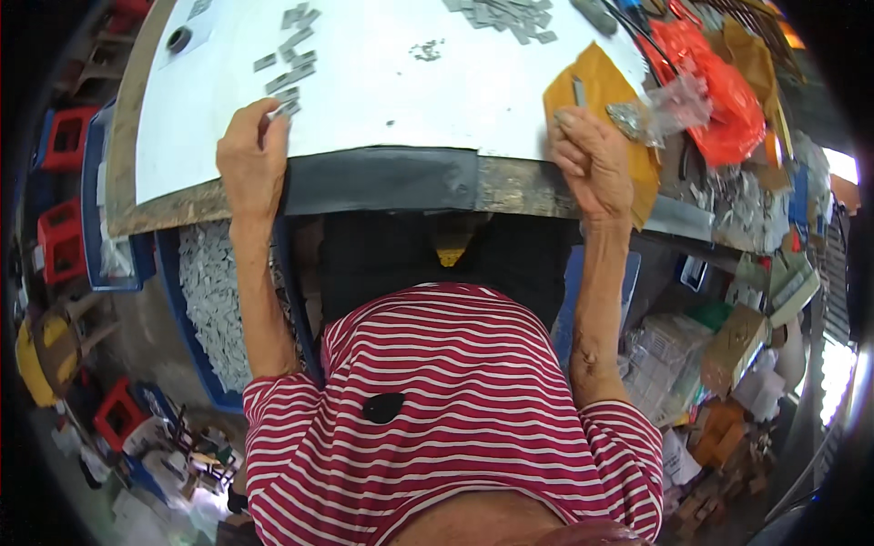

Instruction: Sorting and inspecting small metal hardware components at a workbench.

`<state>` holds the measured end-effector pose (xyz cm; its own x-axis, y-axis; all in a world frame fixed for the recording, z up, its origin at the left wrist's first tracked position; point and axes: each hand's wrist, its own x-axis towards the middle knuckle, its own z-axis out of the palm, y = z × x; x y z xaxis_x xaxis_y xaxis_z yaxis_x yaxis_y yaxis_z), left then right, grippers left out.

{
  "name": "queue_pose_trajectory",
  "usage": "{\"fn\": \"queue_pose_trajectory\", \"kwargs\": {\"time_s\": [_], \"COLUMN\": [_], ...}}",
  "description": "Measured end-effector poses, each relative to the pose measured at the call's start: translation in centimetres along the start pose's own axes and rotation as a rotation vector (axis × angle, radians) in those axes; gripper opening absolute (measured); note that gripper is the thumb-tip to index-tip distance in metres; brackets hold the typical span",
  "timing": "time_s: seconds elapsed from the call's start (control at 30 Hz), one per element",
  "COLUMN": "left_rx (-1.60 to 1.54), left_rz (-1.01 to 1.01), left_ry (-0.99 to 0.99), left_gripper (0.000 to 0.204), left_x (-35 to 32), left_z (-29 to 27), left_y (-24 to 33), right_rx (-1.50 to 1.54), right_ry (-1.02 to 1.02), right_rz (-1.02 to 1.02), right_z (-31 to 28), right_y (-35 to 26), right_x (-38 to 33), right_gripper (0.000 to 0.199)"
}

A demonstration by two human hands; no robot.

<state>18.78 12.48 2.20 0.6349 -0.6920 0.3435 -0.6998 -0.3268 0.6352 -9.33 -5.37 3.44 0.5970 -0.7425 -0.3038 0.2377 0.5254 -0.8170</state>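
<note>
My left hand (253, 164) is at the table's left front, its thumb and fingers curled in a pinch at a small flat grey piece (289, 108). Beyond it trails a loose row of similar grey rectangular pieces (302, 60). My right hand (592, 164) is closed over the right front edge, and a narrow grey strip (578, 91) sticks up from its fingers. Under and beside that hand lies a yellow-brown envelope (608, 73). Tiny metal parts (426, 50) lie mid-table, and a larger pile of grey pieces (505, 16) lies at the back.
The white-topped table (382, 114) has a worn wooden edge. A red plastic bag (719, 100) and a clear bag of small metal parts (628, 118) are at the right. A blue bin (205, 300) full of grey pieces stands below left. A dark ring (179, 39) sits far left.
</note>
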Motion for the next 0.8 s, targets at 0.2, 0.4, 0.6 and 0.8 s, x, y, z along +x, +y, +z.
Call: {"fn": "queue_pose_trajectory", "kwargs": {"time_s": [0.2,0.4,0.6,0.8], "left_rx": [-0.281,-0.54,-0.66,-0.743], "left_rz": [0.15,0.288,0.248,0.151], "left_ry": [-0.094,-0.348,-0.534,-0.576], "left_gripper": [0.014,0.013,0.017,0.014], "left_x": [-0.3,-0.2,-0.4,-0.6], "left_z": [2.3,5.3,7.7,8.4], "left_y": [4.4,10.0,11.7,11.6], "right_rx": [0.252,0.34,0.351,0.279], "right_ry": [-0.188,-0.245,-0.257,-0.23], "right_rz": [0.165,0.207,0.249,0.238], "right_z": [0.1,0.1,1.0,1.1], "right_y": [0.3,1.5,1.5,1.6], "right_x": [-0.1,0.2,0.0,0.0], "right_gripper": [0.01,0.013,0.014,0.013]}}
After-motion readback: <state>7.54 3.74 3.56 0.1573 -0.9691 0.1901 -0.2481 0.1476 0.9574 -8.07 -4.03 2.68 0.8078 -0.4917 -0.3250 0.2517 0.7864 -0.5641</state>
